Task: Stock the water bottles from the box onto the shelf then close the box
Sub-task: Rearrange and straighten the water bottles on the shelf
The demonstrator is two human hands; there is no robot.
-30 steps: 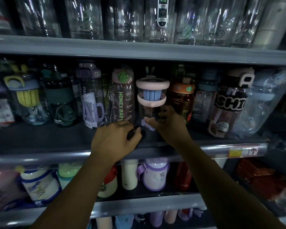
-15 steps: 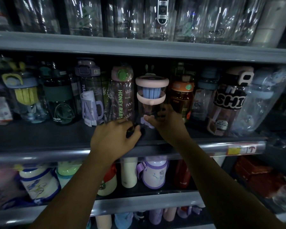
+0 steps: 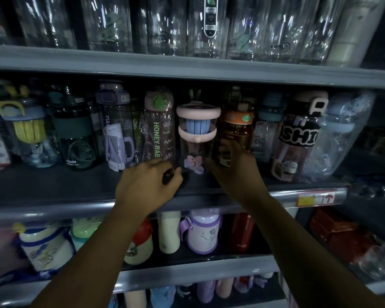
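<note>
Water bottle [image 3: 197, 138], clear with pink lid and bow print, stands upright on the middle shelf [image 3: 53, 185], between the HONEY BABY bottle [image 3: 159, 127] and the orange-capped bottle [image 3: 237, 130]. Left hand [image 3: 147, 185] rests on the shelf just left of its base, fingers curled, no visible grip on the bottle. Right hand [image 3: 236, 172] sits just right of the base, fingers loosely spread; contact with the bottle unclear.

Dim, murky shelving (glare up top)
</note>
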